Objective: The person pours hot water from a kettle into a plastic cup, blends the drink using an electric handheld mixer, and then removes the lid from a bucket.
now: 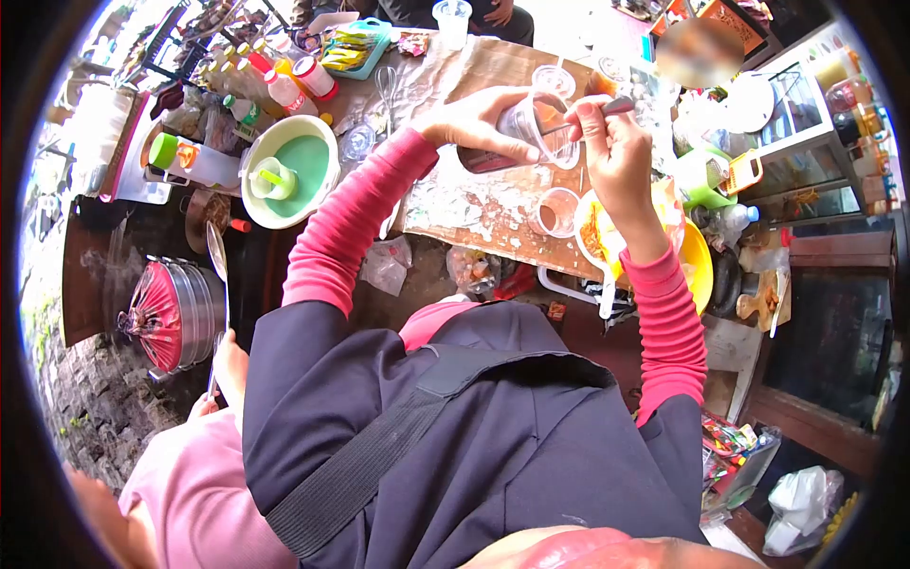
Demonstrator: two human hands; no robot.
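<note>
Tilted over the worn wooden table (455, 211), a clear plastic cup (519, 123) is held in my left hand (479, 123), fingers wrapped round its side. My right hand (611, 137) pinches a spoon (618, 105) by its dark handle, and the spoon's other end reaches into the cup's mouth. What lies inside the cup is hard to make out. Below the cup, another clear cup (557, 211) stands near the table's front edge. A yellow bowl (700, 268) is partly hidden behind my right forearm.
A white basin (331, 175) with green inside stands at the left, near several bottles. Farther left, a person in pink (194, 484) holds utensils beside a steaming metal pot (194, 313). A glass cabinet (806, 142) is at the right. Another person (507, 19) is across the table.
</note>
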